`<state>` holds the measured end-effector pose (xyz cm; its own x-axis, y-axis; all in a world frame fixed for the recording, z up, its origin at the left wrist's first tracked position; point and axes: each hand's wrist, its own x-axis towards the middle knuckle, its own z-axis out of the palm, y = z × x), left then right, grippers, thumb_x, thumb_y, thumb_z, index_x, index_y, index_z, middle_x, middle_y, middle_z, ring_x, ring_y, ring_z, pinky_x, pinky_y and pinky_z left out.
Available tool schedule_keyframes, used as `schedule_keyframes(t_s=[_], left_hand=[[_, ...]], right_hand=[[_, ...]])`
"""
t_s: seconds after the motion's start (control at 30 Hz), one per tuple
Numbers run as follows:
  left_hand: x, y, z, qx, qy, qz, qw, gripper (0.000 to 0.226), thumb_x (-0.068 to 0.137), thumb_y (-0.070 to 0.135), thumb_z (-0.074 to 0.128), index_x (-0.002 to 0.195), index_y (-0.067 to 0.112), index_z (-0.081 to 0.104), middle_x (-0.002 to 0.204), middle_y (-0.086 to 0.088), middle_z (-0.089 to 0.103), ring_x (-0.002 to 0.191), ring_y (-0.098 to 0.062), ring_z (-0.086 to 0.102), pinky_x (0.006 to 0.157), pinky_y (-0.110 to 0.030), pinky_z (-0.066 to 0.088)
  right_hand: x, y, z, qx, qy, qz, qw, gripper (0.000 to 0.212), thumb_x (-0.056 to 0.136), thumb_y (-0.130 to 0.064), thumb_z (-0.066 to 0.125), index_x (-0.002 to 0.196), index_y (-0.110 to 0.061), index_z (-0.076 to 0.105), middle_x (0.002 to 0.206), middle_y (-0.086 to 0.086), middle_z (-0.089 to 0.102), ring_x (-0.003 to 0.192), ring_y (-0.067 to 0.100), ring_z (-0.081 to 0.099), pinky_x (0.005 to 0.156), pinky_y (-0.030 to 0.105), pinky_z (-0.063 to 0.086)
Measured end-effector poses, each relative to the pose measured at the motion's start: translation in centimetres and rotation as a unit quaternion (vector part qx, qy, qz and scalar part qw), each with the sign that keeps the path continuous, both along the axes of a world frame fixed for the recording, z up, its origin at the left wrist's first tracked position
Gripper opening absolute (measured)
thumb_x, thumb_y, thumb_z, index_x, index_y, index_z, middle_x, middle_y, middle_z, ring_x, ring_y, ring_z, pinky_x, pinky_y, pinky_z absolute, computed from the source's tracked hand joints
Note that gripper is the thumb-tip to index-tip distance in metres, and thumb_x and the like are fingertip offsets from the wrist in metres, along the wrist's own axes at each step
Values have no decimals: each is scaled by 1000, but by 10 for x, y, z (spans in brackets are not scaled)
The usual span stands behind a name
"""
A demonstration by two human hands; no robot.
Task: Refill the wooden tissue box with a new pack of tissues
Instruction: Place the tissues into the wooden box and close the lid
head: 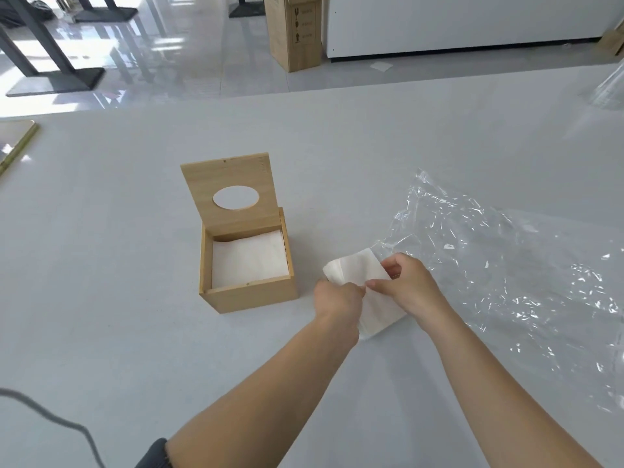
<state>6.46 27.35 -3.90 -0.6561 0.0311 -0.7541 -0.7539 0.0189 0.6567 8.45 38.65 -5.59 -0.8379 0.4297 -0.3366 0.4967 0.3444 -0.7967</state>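
The wooden tissue box (251, 293) stands on the grey table with its lid (233, 175) hinged up at the back; the lid has an oval hole. White tissues (248, 256) lie inside the box. Just right of the box a white tissue pack (354, 266) lies on the table. My left hand (337, 297) pinches its near left side and my right hand (407, 287) grips its right side. Both hands cover the pack's middle.
A large crumpled sheet of clear plastic (506, 265) spreads over the table to the right of the pack. A wooden board (15, 141) lies at the table's left edge. A grey cable (67, 425) crosses the near left corner. Beyond the table stands a cardboard box (293, 32).
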Motion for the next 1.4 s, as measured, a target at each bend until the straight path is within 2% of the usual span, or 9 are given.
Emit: schedule_keyframes(t_s=[0.1,0.2,0.4,0.57,0.73,0.8,0.9,1.07,1.4], left_hand=[[4,-11,12,37,60,-3,998,35,81,-6,58,114,4,54,102,-12,63,82,-24,60,58,-27,47],[6,-26,18,133,134,-14,982,41,79,-11,56,117,5,55,115,-16,64,102,-30,61,74,-32,51],[12,-45,21,282,153,-13,947,49,80,-11,50,128,0,49,129,-24,56,118,-39,54,99,-47,42],[16,-67,33,247,168,-27,954,56,69,10,64,122,-2,52,125,-22,59,115,-36,56,89,-44,48],[11,-98,55,107,219,-28,970,70,60,34,76,121,8,51,117,-14,63,102,-26,65,80,-36,54],[5,-114,63,51,239,-56,968,63,59,36,76,115,15,57,107,-11,67,97,-23,67,83,-35,53],[-3,-137,72,15,272,-133,953,37,64,33,74,92,10,68,79,-1,68,71,-13,66,60,-19,48],[-21,-167,70,12,265,-80,961,18,72,26,75,65,15,62,64,6,63,59,-11,59,53,-20,43],[-67,-191,68,-20,196,-61,978,30,81,22,69,96,-4,66,85,-9,68,66,-19,64,48,-24,52]], right_hand=[[4,7,6,-92,48,-15,994,53,68,-11,80,115,-12,56,116,6,61,106,20,57,93,37,46],[11,13,12,-195,81,27,977,74,62,-13,84,127,-19,50,125,4,59,116,19,55,100,40,43],[14,11,21,-327,130,88,932,44,58,-11,75,101,-14,65,89,2,73,83,20,69,67,25,53],[10,4,35,-324,161,107,926,29,58,-9,75,87,-13,69,80,5,73,74,21,68,61,22,53],[0,-6,60,-321,162,189,914,25,58,-5,75,80,-18,72,78,1,73,71,18,69,60,20,53],[-5,-15,70,-305,146,229,913,26,58,-5,76,81,-16,72,80,1,73,73,17,69,62,20,53],[-15,-32,77,-280,129,246,919,32,58,-7,78,88,-15,69,83,0,74,76,16,69,64,20,53],[-33,-61,72,-347,145,140,916,37,69,1,73,103,-8,61,86,5,72,75,19,69,60,27,55],[-65,-101,69,-252,149,-18,956,30,71,2,75,97,0,58,95,18,66,75,22,66,53,22,52]])
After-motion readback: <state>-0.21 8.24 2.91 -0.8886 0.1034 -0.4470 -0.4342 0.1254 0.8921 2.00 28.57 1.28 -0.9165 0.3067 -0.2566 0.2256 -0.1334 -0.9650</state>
